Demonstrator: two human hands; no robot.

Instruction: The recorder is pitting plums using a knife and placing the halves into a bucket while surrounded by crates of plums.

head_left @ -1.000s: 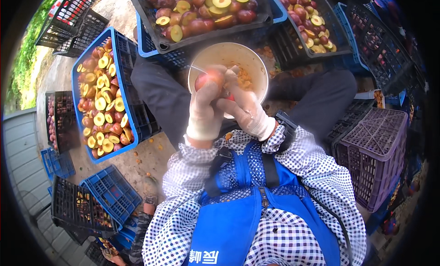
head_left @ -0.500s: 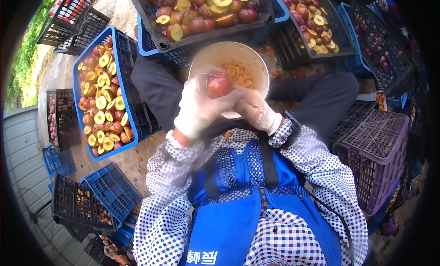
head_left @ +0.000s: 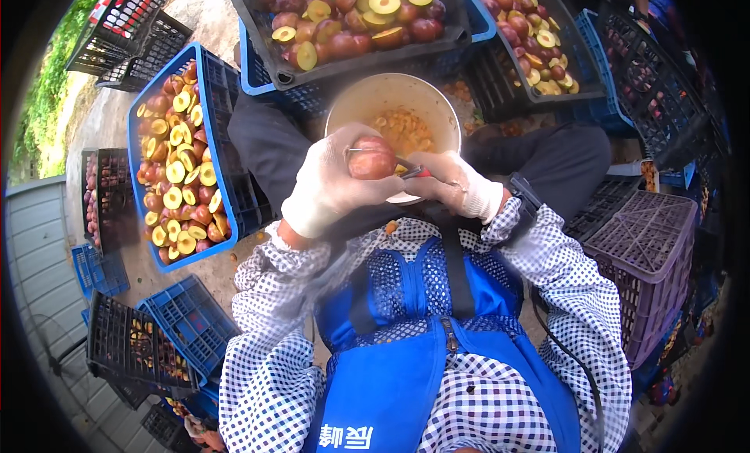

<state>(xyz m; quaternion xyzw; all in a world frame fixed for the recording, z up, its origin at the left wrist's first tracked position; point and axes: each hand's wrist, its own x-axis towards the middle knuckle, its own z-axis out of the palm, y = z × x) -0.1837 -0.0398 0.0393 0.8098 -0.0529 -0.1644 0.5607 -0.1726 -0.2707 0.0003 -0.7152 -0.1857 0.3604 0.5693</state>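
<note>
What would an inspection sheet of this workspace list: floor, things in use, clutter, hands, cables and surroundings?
Surface: concrete floor, with orange scraps beyond the bucket.
Things in use: a whole-looking reddish plum; a red-handled tool; the whitish bucket, containing orange pieces.
Clutter: blue crate of cut plums at left; purple crate at right.
Hands: gloved left hand grips the plum; gloved right hand holds the tool.
Cables: dark cord along the checked shirt.
Surroundings: greenery, grey wall.
</note>
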